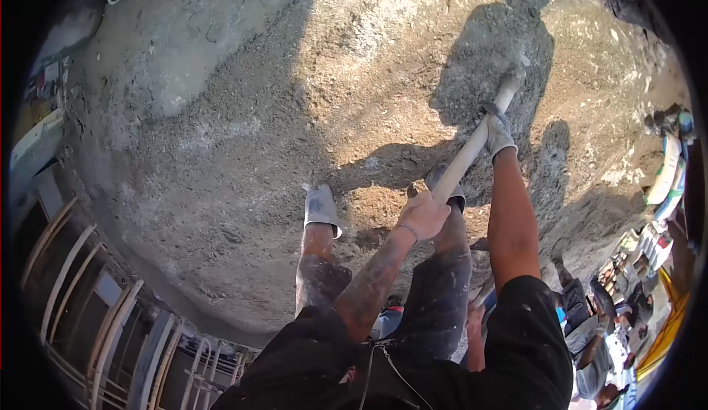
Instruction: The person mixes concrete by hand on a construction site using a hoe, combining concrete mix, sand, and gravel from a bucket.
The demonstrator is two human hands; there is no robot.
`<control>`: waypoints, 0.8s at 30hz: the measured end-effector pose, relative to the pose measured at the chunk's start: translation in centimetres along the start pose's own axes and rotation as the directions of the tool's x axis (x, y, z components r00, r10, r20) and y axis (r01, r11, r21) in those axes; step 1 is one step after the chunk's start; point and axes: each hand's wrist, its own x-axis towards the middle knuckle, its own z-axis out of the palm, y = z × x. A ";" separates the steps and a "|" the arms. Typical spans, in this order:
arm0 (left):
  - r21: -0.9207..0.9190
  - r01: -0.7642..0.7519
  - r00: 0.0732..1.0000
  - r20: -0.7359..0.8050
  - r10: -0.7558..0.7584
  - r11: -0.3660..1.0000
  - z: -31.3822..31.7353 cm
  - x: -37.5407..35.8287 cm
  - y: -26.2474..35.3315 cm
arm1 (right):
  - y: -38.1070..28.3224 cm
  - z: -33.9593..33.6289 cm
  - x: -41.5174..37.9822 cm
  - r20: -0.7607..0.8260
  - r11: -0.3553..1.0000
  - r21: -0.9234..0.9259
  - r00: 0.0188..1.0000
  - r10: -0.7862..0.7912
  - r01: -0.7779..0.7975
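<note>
A pale wooden tool handle (472, 148) runs diagonally from near my legs up to the right, its far end sunk in a heap of grey-brown sandy mix (295, 115). My bare left hand (422, 214) grips the near end of the handle. My right hand (498, 131), in a dirty white glove, grips the handle higher up near the heap. The tool's head is hidden in shadow and mix. My legs in grey rubber boots (321, 207) stand in the mix.
Wooden formwork or ladder rails (88, 292) lie at the lower left edge of the mixing area. Several other people (627, 277) stand at the right edge. A person's arm (476, 329) shows close behind my right side.
</note>
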 end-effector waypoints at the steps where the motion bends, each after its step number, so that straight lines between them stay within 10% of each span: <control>1: 0.029 -0.054 0.998 0.022 0.054 0.998 -0.6 -0.5 -0.9 | 1.0 0.4 1.1 -0.092 0.988 0.053 0.984 0.150 -0.146; 3: 0.218 -0.284 0.959 0.076 0.274 0.934 -1.9 -0.9 -3.2 | 1.8 1.6 -1.3 -0.032 0.986 -0.045 0.986 0.161 -0.162; 8: -0.022 -0.086 0.969 -0.232 0.079 0.996 -8.0 -10.7 -13.5 | 3.0 13.9 -16.1 -0.039 0.957 -0.061 0.959 0.280 -0.282; 10: 0.180 0.033 0.999 -0.019 -0.030 0.983 -9.8 -16.7 -20.0 | 8.7 14.9 -20.5 -0.015 0.896 -0.032 0.897 0.442 -0.443; 12: 0.018 0.248 0.951 -0.193 -0.240 0.969 -9.5 -25.8 -26.9 | 13.4 19.0 -30.4 0.227 0.909 -0.066 0.881 0.415 -0.411; 16: -0.076 0.742 0.644 -0.194 -0.740 0.666 -4.5 -43.6 -37.9 | 19.5 24.2 -48.9 0.340 0.313 -0.396 0.178 0.923 -0.864; 19: -0.208 0.847 0.407 -0.340 -0.848 0.489 0.3 -52.6 -41.2 | 22.9 25.6 -58.4 0.357 0.127 -0.529 -0.084 0.930 -0.839; 22: -0.278 0.851 0.339 -0.358 -0.870 0.446 -0.3 -53.2 -42.8 | 21.4 26.4 -59.5 0.295 0.140 -0.597 -0.054 0.954 -0.790; 24: -0.170 0.809 0.461 -0.409 -0.787 0.563 -2.6 -48.6 -44.0 | 20.4 26.2 -55.4 0.377 0.250 -0.504 0.050 0.925 -0.826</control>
